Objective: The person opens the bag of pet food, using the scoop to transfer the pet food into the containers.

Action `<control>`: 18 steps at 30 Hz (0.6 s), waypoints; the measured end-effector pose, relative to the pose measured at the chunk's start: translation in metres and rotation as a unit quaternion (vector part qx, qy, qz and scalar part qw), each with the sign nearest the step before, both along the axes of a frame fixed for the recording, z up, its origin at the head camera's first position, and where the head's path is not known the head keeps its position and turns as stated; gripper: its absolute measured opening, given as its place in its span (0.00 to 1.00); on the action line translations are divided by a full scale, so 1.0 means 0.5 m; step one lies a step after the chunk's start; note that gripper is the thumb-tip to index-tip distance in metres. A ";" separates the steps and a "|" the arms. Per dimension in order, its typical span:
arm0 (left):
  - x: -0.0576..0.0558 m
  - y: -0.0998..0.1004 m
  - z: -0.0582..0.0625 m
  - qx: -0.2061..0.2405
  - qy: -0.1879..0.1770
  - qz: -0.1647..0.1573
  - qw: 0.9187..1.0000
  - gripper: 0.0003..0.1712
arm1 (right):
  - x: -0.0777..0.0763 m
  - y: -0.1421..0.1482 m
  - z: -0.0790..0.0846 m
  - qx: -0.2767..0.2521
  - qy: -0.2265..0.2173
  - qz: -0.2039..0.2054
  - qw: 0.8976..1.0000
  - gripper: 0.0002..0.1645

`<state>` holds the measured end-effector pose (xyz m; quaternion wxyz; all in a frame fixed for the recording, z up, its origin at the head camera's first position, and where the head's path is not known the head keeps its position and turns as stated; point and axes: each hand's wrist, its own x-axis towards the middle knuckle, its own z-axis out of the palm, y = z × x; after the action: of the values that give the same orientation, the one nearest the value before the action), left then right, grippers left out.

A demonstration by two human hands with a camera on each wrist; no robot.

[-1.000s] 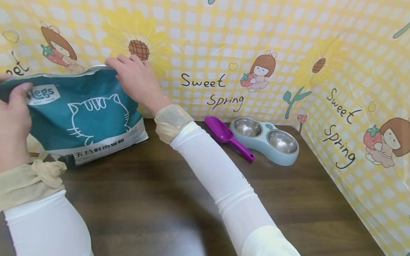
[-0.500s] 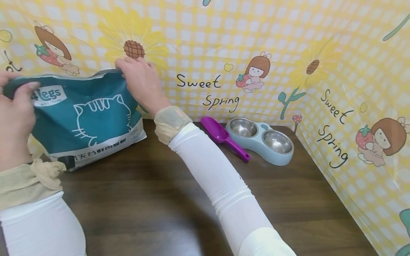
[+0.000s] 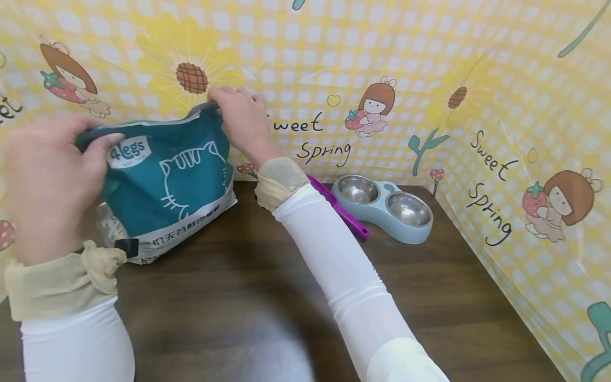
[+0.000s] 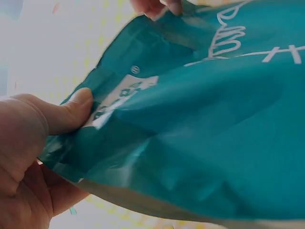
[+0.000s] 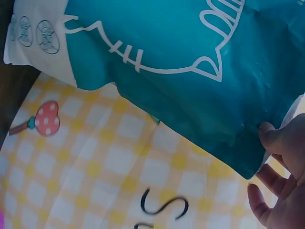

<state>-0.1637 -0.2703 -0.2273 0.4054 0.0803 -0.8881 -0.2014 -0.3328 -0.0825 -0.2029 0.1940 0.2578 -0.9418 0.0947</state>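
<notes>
A teal and white cat food bag (image 3: 162, 180) with a white cat outline stands on the wooden table at the left. My left hand (image 3: 57, 180) grips its upper left corner, thumb on the printed front and fingers behind. At the upper right corner my right hand (image 3: 245, 122) pinches the top edge. In the left wrist view, the left thumb (image 4: 78, 107) presses beside the logo. The right wrist view has the right hand (image 5: 283, 162) with its thumb on the bag's front and fingers at the back of the corner.
Beyond my right forearm lies a purple scoop (image 3: 348, 217), partly hidden by the sleeve. Next to it is a light blue double bowl (image 3: 386, 231) with two metal dishes. A yellow checked cloth (image 3: 305, 63) hangs behind the wooden table (image 3: 229, 297) and along its right side.
Both hands have moved right with the bag between them, and its left side has swung toward me. The head view has shifted slightly. The scoop is now more covered by my right arm.
</notes>
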 end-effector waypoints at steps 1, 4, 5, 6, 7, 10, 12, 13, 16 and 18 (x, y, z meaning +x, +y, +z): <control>0.003 0.010 0.003 -0.005 -0.003 -0.006 1.000 0.22 | -0.001 0.009 -0.001 -0.001 0.000 -0.002 1.000 0.17; 0.012 0.029 0.008 -0.012 -0.007 -0.018 1.000 0.22 | 0.001 0.031 -0.005 -0.005 0.002 -0.001 1.000 0.15; 0.015 0.034 0.011 -0.008 -0.010 -0.022 1.000 0.22 | 0.001 0.036 -0.007 -0.006 0.003 0.003 1.000 0.14; 0.018 0.037 0.014 -0.006 -0.016 -0.022 1.000 0.21 | 0.003 0.040 -0.008 -0.005 0.004 0.008 1.000 0.14; 0.021 0.038 0.017 -0.003 -0.024 -0.022 0.999 0.21 | 0.005 0.043 -0.010 -0.003 0.006 0.013 1.000 0.13; 0.028 0.039 0.026 -0.003 -0.046 -0.026 0.999 0.21 | 0.011 0.047 -0.016 0.003 0.012 0.028 1.000 0.13; 0.031 0.041 0.029 -0.014 -0.061 -0.025 0.998 0.22 | 0.016 0.047 -0.020 0.010 0.019 0.034 0.999 0.13; 0.031 0.042 0.028 -0.023 -0.063 -0.025 0.997 0.22 | 0.019 0.047 -0.021 0.012 0.021 0.036 0.999 0.14; 0.024 0.045 0.021 -0.053 -0.057 -0.023 0.997 0.24 | 0.029 0.047 -0.025 0.013 0.028 0.048 0.998 0.18; 0.015 0.048 0.013 -0.073 -0.041 -0.020 0.996 0.24 | 0.033 0.050 -0.028 0.008 0.042 0.077 0.996 0.20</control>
<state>-0.1562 -0.2465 -0.2206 0.3691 0.0412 -0.9178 -0.1401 -0.3163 -0.0574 -0.2167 0.2235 0.3346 -0.9109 0.0912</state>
